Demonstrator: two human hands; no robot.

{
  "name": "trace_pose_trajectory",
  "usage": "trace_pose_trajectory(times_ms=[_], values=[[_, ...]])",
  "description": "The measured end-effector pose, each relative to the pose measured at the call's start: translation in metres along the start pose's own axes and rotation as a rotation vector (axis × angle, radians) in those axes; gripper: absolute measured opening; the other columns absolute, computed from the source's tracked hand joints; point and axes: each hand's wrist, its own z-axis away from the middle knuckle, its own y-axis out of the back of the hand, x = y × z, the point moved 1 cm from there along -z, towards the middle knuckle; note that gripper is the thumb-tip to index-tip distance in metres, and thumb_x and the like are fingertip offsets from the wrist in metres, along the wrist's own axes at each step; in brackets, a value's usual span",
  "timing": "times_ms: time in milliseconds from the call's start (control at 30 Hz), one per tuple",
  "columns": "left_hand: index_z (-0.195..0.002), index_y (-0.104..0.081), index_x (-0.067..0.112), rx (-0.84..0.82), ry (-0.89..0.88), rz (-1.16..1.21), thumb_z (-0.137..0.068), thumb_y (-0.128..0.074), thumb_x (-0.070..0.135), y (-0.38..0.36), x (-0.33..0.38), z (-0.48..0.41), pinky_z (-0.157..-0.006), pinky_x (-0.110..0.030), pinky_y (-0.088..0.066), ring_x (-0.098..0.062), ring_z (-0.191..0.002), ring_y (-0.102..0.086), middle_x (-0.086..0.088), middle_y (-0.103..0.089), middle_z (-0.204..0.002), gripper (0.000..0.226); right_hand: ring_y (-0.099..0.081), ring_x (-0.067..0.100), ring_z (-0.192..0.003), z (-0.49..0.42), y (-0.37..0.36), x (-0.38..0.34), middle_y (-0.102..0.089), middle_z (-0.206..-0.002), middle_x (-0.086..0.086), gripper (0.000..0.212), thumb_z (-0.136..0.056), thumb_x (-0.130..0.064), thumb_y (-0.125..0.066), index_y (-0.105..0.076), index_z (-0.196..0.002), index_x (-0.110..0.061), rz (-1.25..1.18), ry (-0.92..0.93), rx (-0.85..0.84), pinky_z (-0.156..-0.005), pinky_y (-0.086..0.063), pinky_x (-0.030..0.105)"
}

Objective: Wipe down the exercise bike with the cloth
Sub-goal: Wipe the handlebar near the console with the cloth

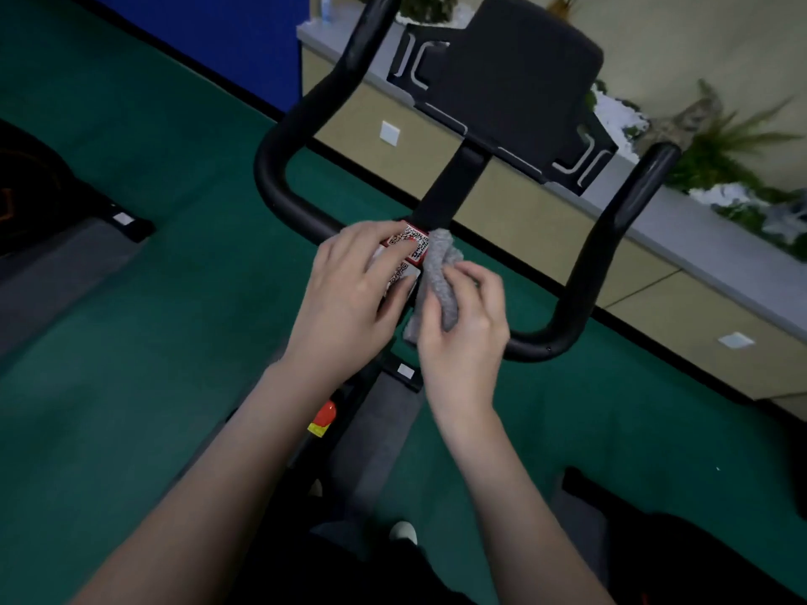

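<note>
The exercise bike's black handlebar [279,168] curves in a wide U in front of me, with a black tablet holder [511,80] on a central stem above it. At the bar's centre sit red-and-white QR code stickers [415,240]. My left hand [353,294] rests on those stickers with its fingers laid over them. My right hand [463,329] grips a bunched grey cloth [441,272] and holds it against the centre of the bar, just right of the stickers. The two hands touch side by side.
Green carpet [153,320] covers the floor. A beige low wall with a grey ledge [681,238] and plants [733,155] runs behind the bike. Another machine's base [65,203] stands at the left. A red knob [325,414] shows on the frame below my hands.
</note>
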Motion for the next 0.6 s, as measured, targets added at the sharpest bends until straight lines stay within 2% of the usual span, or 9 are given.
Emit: trace_pose_trajectory(times_ms=[167,367,533,600], values=[[-0.119,-0.062,0.005,-0.011,-0.034,0.087,-0.093,-0.057,0.017,-0.010,-0.011,-0.006,-0.098,-0.038,-0.037,-0.024,-0.121,-0.049,-0.006,-0.057,-0.128,0.029,-0.061,0.032,-0.097,0.002,0.004,0.001,-0.063,-0.103,0.020,0.027,-0.079,0.009,-0.063,-0.067,-0.106,0.008,0.140,0.016,-0.049,-0.093,-0.042,0.025],[-0.119,-0.062,0.004,0.021,0.007,0.219,-0.094,-0.055,0.015,-0.020,-0.015,-0.005,-0.107,-0.039,-0.033,-0.024,-0.126,-0.047,-0.007,-0.058,-0.127,0.029,-0.063,0.032,-0.092,0.002,0.028,0.016,-0.066,-0.098,0.020,0.026,-0.076,0.011,-0.062,-0.070,-0.101,0.008,0.215,-0.107,0.033,-0.089,-0.038,0.014],[-0.120,-0.062,0.004,0.027,0.000,0.223,-0.094,-0.054,0.015,-0.022,-0.017,-0.005,-0.108,-0.035,-0.031,-0.023,-0.126,-0.045,-0.007,-0.057,-0.128,0.029,-0.061,0.031,-0.096,-0.020,0.009,0.005,-0.068,-0.100,0.016,0.024,-0.081,0.004,-0.061,-0.070,-0.104,0.004,0.191,-0.109,-0.167,-0.087,-0.038,0.021],[-0.120,-0.062,0.004,0.027,-0.006,0.224,-0.094,-0.053,0.015,-0.023,-0.018,-0.005,-0.109,-0.034,-0.029,-0.024,-0.126,-0.045,-0.007,-0.057,-0.127,0.030,-0.060,0.029,-0.092,-0.024,0.019,0.012,-0.068,-0.096,0.014,0.020,-0.084,0.002,-0.060,-0.071,-0.100,0.002,0.207,-0.117,-0.225,-0.081,-0.038,0.020]])
